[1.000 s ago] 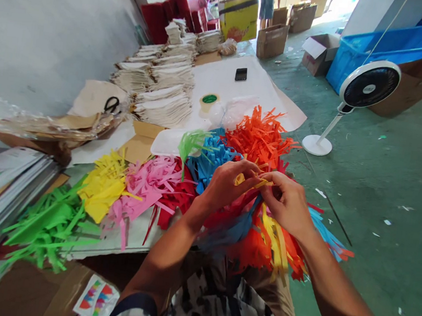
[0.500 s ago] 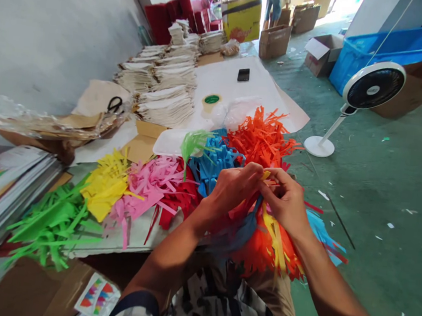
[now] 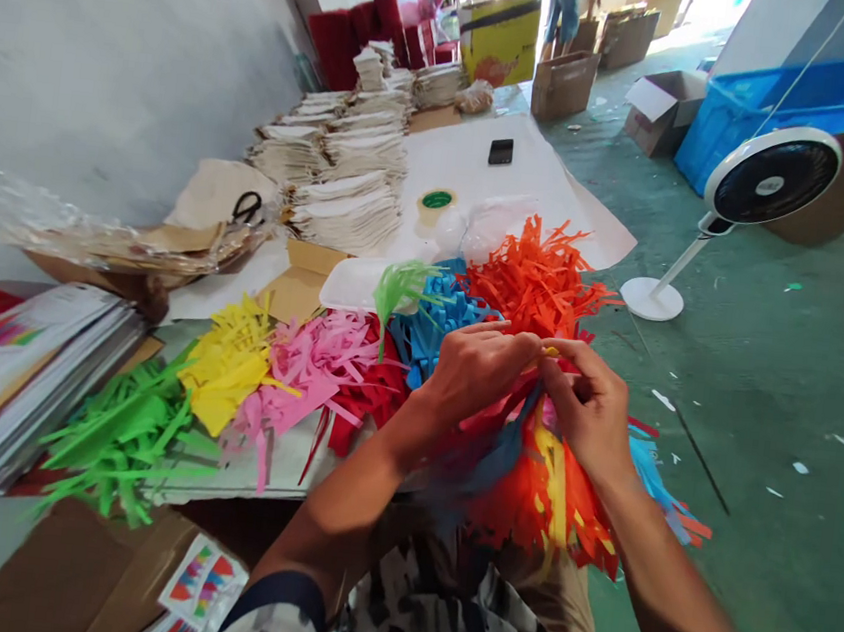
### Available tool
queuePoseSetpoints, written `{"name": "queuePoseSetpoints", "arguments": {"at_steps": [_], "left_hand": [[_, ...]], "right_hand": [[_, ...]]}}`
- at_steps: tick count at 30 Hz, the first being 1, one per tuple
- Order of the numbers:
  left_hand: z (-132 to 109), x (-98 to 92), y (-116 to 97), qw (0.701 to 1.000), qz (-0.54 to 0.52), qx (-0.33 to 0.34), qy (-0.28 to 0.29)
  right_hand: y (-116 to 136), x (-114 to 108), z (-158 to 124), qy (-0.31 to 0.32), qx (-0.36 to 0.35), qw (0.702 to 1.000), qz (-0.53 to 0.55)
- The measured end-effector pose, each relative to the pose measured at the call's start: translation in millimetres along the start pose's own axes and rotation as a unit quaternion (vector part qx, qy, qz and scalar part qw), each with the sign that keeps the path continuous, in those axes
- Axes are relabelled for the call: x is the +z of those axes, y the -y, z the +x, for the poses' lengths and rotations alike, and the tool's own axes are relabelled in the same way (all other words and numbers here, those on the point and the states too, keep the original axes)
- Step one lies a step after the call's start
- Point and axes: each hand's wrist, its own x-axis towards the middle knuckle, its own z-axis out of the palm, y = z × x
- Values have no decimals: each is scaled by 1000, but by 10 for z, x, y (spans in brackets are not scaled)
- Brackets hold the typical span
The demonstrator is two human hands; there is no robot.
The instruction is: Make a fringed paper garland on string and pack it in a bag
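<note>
Your strip point(image 3: 551, 352) is yellow; your bundle point(image 3: 512, 506) mixes orange, yellow and blue. You have a green pile point(image 3: 127, 436), a yellow pile point(image 3: 227, 371), a pink pile point(image 3: 320, 351), a blue pile point(image 3: 428, 327) and an orange pile point(image 3: 535, 286). Your shirt point(image 3: 421, 613) is off-white, blotched black, its cuff point(image 3: 283, 591) navy. The fan point(image 3: 772, 184) is white and black, the floor point(image 3: 777, 384) green.

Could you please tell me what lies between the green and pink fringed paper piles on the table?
In the head view, yellow fringed paper lies between the green pile and pink pile.
</note>
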Motion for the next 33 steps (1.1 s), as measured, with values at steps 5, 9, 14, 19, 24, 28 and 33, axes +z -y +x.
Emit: {"name": "queuePoseSetpoints", "arguments": {"at_steps": [5, 9, 14, 19, 24, 28, 33], "left_hand": [[44, -71, -40, 1000, -14, -13, 24], [49, -52, -25, 1000, -13, -18, 18], [0, 21, -43, 999, -37, -21, 4], [-168, -32, -68, 992, -66, -103, 28], [-335, -175, -31, 983, -66, -168, 17], [-347, -197, -30, 990, -22, -136, 3], [-362, -309, 50, 975, -111, -180, 65]], "right_hand": [[28, -12, -2, 31, 12, 999, 26], [53, -35, 2, 34, 26, 999, 16], [11, -39, -17, -9, 22, 999, 37], [-41, -17, -23, 20, -2, 1000, 24], [-54, 77, 17, 88, 17, 996, 14], [-59, 160, 56, 98, 21, 995, 26], [-74, 166, 55, 92, 4, 995, -27]]}}
